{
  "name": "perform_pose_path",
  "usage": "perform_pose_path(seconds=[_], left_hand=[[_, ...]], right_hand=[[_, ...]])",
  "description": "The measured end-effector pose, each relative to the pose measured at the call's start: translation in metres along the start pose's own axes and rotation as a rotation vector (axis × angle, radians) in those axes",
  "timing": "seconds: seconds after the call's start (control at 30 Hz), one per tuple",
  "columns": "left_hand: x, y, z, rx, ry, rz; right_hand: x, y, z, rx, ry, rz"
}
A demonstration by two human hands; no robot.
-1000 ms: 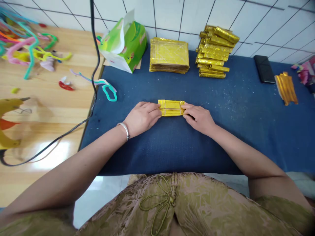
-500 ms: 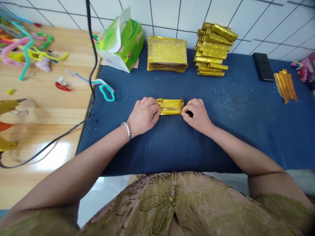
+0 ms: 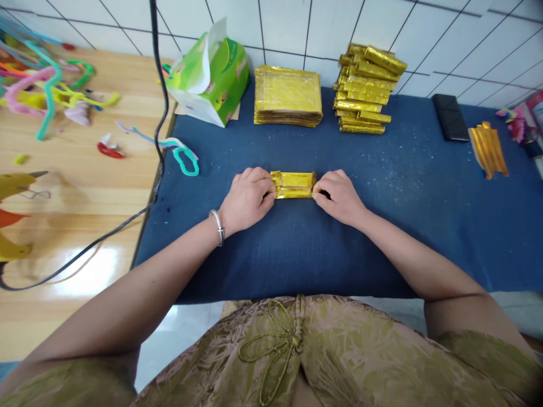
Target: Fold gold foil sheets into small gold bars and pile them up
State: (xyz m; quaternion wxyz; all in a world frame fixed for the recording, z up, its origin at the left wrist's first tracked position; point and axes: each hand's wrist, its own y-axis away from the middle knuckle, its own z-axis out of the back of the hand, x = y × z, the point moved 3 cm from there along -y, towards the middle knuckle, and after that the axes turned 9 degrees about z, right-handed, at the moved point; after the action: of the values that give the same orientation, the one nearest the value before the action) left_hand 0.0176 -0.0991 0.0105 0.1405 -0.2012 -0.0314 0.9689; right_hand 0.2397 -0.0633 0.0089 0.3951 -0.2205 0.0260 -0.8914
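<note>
A folded piece of gold foil paper (image 3: 296, 185) lies flat on the blue table cover (image 3: 271, 254), its folded edges meeting along the middle. My left hand (image 3: 251, 198), with a silver bangle on the wrist, is closed on the paper's left end. At the right end, my right hand (image 3: 338, 196) pinches it between thumb and curled fingers. Behind the hands lie a stack of flat gold sheets (image 3: 288, 93) and a pile of folded gold strips (image 3: 367, 90).
At the back left stands a green tissue box (image 3: 229, 79). A black cable (image 3: 159, 113) hangs down to the wooden table (image 3: 127, 186), which holds pipe cleaners (image 3: 50, 102) and a yellow glue gun (image 3: 14, 186). Far right are a black phone (image 3: 450, 117) and gold strips (image 3: 487, 150).
The right end of the gold paper looks slightly more folded in under my right fingers. Both hands stay at its ends; the view has shifted slightly.
</note>
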Motion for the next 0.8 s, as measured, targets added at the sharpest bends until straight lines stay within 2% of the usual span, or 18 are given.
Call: perform_pose_path(seconds=[0.17,0.43,0.63,0.8], left_hand=[[0.003,-0.001,0.0,0.032,0.022,0.01],[0.015,-0.001,0.001,0.097,0.114,-0.093],[0.02,0.001,0.004,0.118,0.149,-0.177],[0.024,0.002,0.006,0.104,0.156,-0.241]], right_hand=[[0.002,0.001,0.0,-0.036,-0.031,-0.026],[0.005,0.009,0.002,-0.122,-0.153,0.088],[0.002,0.01,0.001,-0.115,-0.146,0.198],[-0.002,0.008,0.001,-0.086,-0.188,0.185]])
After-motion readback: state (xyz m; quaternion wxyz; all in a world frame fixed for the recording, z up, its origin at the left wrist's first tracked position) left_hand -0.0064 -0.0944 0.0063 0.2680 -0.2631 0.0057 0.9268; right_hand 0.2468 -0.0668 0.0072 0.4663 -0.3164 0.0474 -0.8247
